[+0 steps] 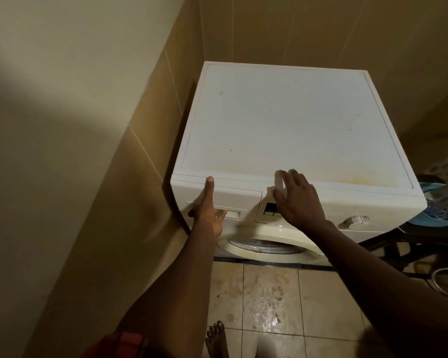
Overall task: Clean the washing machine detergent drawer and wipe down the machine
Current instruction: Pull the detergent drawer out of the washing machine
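A white front-loading washing machine [295, 130] is seen from above, set in a corner against tiled walls [150, 140]. The detergent drawer [233, 200] is located at the upper left of the front panel and is seated flush in the panel. The left hand [207, 215] is placed on the drawer front: the thumb is extended upward to the top edge of the panel, while the remaining fingers are curled into the recessed handle below. Whether the handle is firmly gripped cannot be determined. The right hand [295, 200] is held open with fingers spread and is laid flat over the front edge of the top, just right of the drawer and above the dark display [270, 209]; nothing is held in it. A program dial [354, 219] is found further right on the panel. The round door [267, 245] is visible beneath the panel. The tiled floor [269, 306] below appears wet and stained. A blue basket [440, 202] stands beside the machine at right.
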Motion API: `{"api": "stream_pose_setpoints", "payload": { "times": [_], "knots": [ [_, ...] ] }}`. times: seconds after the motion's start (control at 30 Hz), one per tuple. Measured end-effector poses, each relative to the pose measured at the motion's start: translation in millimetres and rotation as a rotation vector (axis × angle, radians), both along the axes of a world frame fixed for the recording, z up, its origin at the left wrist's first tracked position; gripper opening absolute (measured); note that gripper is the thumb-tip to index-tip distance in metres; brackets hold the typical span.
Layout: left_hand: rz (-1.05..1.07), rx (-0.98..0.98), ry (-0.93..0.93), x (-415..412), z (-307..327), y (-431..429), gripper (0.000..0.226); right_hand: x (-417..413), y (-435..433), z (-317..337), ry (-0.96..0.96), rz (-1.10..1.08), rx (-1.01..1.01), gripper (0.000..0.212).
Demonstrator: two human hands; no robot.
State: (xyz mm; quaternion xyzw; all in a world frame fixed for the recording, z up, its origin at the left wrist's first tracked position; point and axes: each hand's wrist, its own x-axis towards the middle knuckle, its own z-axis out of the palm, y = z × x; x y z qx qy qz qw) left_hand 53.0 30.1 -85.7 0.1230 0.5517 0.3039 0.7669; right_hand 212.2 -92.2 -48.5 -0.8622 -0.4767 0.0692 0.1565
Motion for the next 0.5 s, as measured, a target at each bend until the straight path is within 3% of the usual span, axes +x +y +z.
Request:
{"api": "stream_pose_setpoints", "payload": {
  "times": [0.1, 0.17, 0.3, 0.5],
  "knots": [
    [-0.008, 0.02, 0.002, -3.9, -1.9, 0.1, 0.145, -1.4, 1.8, -1.3, 0.001, -0.025, 0.038, 0.04],
    [0.0, 0.024, -0.005, -9.5, -4.2, -3.9, 0.13, -2.9, 2.9, -1.5, 0.002, -0.038, 0.054, 0.041],
    [-0.022, 0.033, -0.041, -24.5, -3.4, -15.2, 0.079, -8.5, 0.0, 1.7, 0.0, -0.043, 0.118, 0.041],
    [-0.008, -0.027, -0.015, -46.4, 3.9, -36.0, 0.07, -29.0, -3.2, 7.9, 0.125, 0.056, 0.252, 0.031]
  ]
}}
